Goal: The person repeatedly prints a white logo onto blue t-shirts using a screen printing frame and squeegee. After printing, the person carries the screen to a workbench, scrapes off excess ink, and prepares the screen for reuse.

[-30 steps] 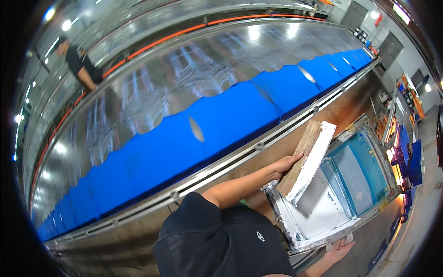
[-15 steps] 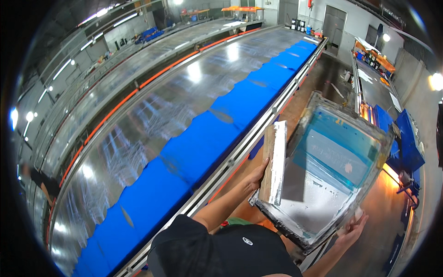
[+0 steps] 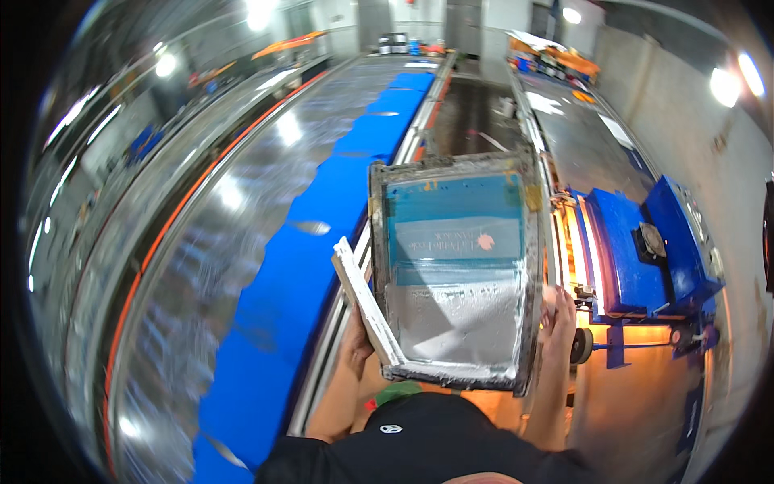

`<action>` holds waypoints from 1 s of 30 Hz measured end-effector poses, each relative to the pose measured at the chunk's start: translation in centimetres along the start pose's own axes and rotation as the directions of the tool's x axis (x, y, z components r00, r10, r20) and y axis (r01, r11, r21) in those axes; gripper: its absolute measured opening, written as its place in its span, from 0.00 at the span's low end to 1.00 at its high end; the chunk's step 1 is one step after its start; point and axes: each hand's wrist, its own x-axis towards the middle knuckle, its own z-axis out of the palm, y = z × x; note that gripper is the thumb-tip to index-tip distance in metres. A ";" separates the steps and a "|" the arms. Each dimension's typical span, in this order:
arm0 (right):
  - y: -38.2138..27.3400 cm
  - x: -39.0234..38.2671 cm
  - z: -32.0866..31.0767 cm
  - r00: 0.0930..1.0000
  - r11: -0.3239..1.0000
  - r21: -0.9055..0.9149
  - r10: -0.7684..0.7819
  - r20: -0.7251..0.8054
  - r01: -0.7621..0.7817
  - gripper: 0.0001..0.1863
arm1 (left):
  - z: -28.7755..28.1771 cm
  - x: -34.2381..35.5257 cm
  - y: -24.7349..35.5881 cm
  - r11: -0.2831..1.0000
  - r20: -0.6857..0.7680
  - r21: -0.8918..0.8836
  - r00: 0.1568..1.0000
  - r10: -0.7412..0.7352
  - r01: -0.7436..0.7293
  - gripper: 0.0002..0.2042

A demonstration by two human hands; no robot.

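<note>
A screen printing frame (image 3: 534, 250) is held up in front of my body, its mesh teal at the far part. White ink (image 3: 459, 323) coats the near part of the mesh. Over the frame's near left corner leans a squeegee (image 3: 367, 298), a wooden bar with a white-coated blade. My left hand (image 3: 355, 343) is closed at the squeegee's outer side; its fingers are partly hidden behind the bar, and I cannot tell whether they also grip the frame. On the right edge of the frame, my right hand (image 3: 558, 319) is closed, its fingers curled against the side.
Left of me runs a long metal table (image 3: 242, 218) with blue fabric pieces (image 3: 274, 266) along its near edge. A blue heater machine (image 3: 629, 250) with glowing orange parts stands close on the right. Beyond it extends another table (image 3: 580, 137), with bottles and tubs at its far end.
My view has turned to the right, bringing the blue machine closer to the middle. The frame has swung from slanted to nearly straight, and the squeegee now tilts outward to the left.
</note>
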 end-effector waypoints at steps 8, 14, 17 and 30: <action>-0.1 8.3 8.0 0.985 1.000 -0.004 0.024 -0.173 -0.025 0.09 | -0.9 20.4 2.5 0.950 -0.075 -0.007 0.948 -0.311 0.311 0.39; 3.4 19.0 9.0 0.947 0.996 0.062 0.074 -0.313 -0.057 0.10 | 3.8 36.3 2.5 0.860 -0.162 0.202 0.882 -0.442 0.468 0.45; 6.1 31.1 10.0 0.967 0.991 0.137 0.028 -0.253 0.007 0.12 | 5.1 50.0 1.0 0.864 -0.073 0.178 0.882 -0.465 0.470 0.49; 9.0 74.5 21.6 0.992 0.993 0.016 0.118 -0.038 -0.118 0.14 | 7.3 83.7 -3.7 0.928 -0.186 -0.014 0.911 -0.369 0.373 0.44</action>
